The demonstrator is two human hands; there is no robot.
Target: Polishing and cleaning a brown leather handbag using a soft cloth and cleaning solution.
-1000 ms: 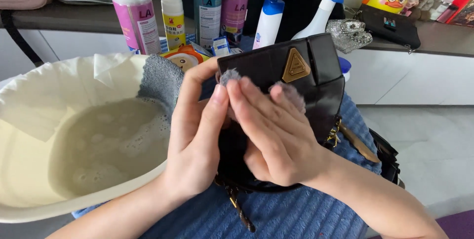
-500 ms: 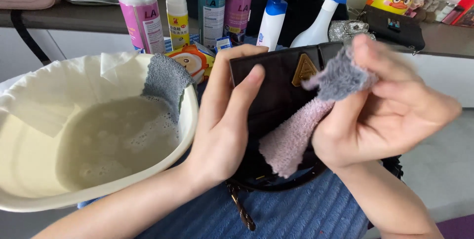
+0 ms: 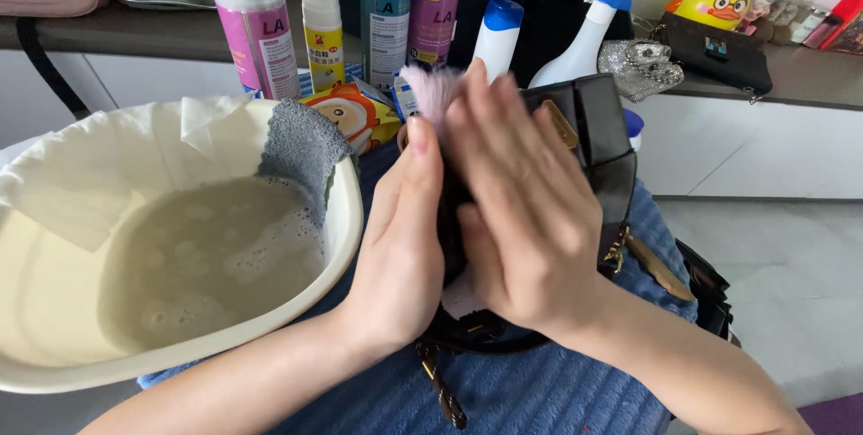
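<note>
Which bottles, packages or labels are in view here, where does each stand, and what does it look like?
Pink-labelled foam bottle: back left, behind the basin, tall.
Yellow-labelled pump bottle: beside it, smaller.
Teal-labelled bottle and purple-labelled bottle: back centre.
White bottle, blue cap: behind the hands.
White spray bottle, blue trigger: right of it.
Orange cartoon pouch: lying by the basin.

Blue towel (image 3: 557, 395) spread under held dark handbag (image 3: 602, 143); cream basin (image 3: 346, 219) set left of grip.
</note>
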